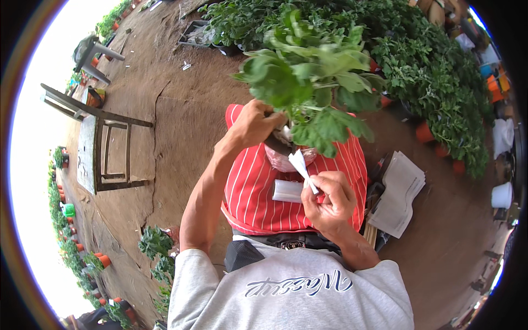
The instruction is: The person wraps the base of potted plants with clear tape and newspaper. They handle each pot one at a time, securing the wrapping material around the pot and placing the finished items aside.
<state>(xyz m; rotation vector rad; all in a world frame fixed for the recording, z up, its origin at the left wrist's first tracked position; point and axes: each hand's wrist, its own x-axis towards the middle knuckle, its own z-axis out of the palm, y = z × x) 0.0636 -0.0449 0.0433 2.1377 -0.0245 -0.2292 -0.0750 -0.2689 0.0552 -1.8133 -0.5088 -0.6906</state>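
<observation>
My left hand (258,123) grips the dark rim of a pot at the base of a leafy green plant (313,70). The foliage spreads above my lap and is partly blurred. Below that rim shows a rounded bundle wrapped in pinkish clear plastic (280,161). Between the thumb and fingers of my right hand (332,202) is a folded white strip (301,165), its wider end up against the pot. A short roll of clear plastic film (286,191) lies on the red striped cloth (255,198) over my lap. Leaves hide part of the pot.
On my right, printed paper sheets (398,196) lie on a stack near the ground. Many potted plants (429,82) crowd ahead and to the right. A worn wooden chair (99,152) stands to the left on bare earth (177,111). Close by on my left is another leafy plant (156,243).
</observation>
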